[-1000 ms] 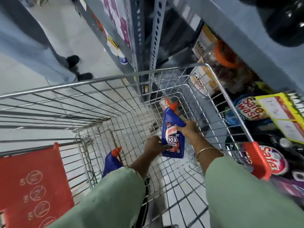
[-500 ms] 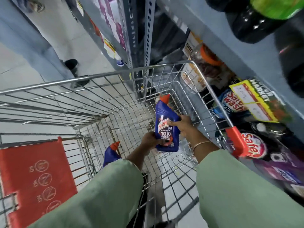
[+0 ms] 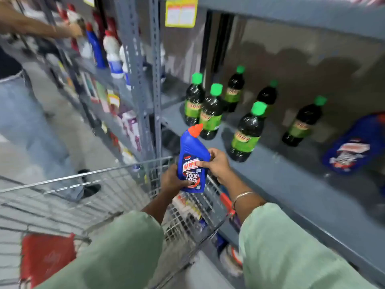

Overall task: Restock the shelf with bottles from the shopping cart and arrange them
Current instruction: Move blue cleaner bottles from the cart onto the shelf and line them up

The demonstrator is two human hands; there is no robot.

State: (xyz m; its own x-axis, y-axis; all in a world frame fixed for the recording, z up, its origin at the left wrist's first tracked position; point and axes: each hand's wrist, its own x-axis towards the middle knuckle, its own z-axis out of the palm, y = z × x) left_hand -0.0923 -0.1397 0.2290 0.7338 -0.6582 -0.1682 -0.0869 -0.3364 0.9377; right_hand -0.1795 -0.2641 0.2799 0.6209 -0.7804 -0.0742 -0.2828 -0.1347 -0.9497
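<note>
I hold a blue Harpic bottle with an orange cap upright above the far corner of the wire shopping cart. My left hand grips its lower left side and my right hand grips its right side. Just beyond it runs the grey shelf, where several dark bottles with green caps stand. Another blue Harpic bottle, blurred, is on the shelf at the right.
A grey upright post divides the shelving. Left of it stand white, blue and red bottles, where another person's arm reaches. That person's legs and shoes are beside the cart. A red seat flap is at the cart's near left.
Both hands have lifted the blue bottle out of the cart to shelf height. My view has swung up from the cart to the shelf with the green-capped bottles.
</note>
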